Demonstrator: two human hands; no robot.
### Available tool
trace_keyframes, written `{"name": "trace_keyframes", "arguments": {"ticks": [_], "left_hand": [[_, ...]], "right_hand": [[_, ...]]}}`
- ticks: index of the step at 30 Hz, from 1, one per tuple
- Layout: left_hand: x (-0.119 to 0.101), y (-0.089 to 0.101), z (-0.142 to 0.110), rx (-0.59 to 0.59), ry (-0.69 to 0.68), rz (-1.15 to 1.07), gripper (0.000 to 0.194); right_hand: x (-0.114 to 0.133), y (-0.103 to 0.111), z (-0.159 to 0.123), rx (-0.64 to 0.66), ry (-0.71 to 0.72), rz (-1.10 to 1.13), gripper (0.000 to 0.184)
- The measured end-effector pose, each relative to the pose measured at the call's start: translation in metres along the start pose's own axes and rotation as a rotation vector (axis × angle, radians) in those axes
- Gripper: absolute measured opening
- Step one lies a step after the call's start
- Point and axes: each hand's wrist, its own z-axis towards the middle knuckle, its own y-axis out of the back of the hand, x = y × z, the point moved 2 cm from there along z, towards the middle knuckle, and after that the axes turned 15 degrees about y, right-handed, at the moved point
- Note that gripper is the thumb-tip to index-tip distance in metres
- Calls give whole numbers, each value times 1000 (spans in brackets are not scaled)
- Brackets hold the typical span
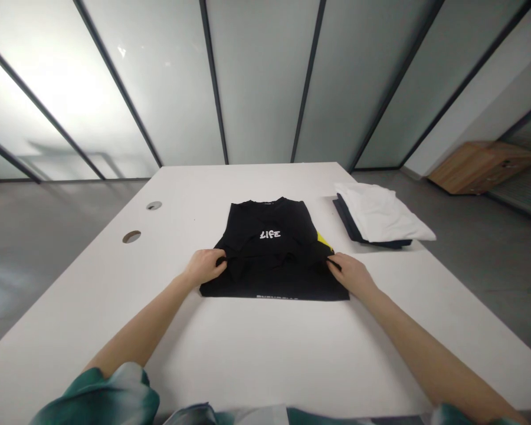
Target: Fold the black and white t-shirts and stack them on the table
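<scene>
A black T-shirt [274,218] with white lettering on its chest lies on the white table, its collar toward the far side. Its lower part is folded up, and a strip of white print shows along the near edge. My left hand [206,267] pinches the fold's edge at the left side. At the right side, my right hand [350,274] grips the same edge, close to a yellow patch [324,239] on the shirt. The cloth between both hands looks slightly lifted and wrinkled.
To the right, a folded white garment [380,209] rests on dark folded cloth [351,224] near the edge of the table [265,354]. Two round holes [131,236] pierce the tabletop at left. A wooden cabinet [482,167] stands beyond at right, and frosted glass panels [261,82] rise behind.
</scene>
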Motion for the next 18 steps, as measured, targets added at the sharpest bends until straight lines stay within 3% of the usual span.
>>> {"name": "trace_keyframes", "arguments": {"ticks": [2, 4, 8, 10, 12, 14, 16, 18], "left_hand": [[5, 9, 10, 66, -47, -267, 25], [12, 17, 25, 135, -7, -622, 30], [22, 23, 65, 200, 259, -1216, 28], [24, 20, 86, 158, 384, -1360, 23], [26, 14, 105, 128, 505, -1338, 20], [28, 5, 118, 113, 593, -1154, 15], [30, -1, 127, 89, 608, -934, 14], [31, -5, 133, 45, 579, -726, 14]], "right_hand": [[-4, 8, 7, -49, -31, 142, 29], [-9, 16, 20, -184, -101, 327, 28], [-29, 20, 61, -593, -347, 614, 29], [-41, 13, 86, -685, -447, 690, 31], [-53, 1, 109, -609, -527, 720, 29], [-61, -13, 127, -414, -590, 665, 23], [-65, -24, 137, -218, -610, 523, 20], [-66, -30, 140, -105, -580, 348, 23]]}}
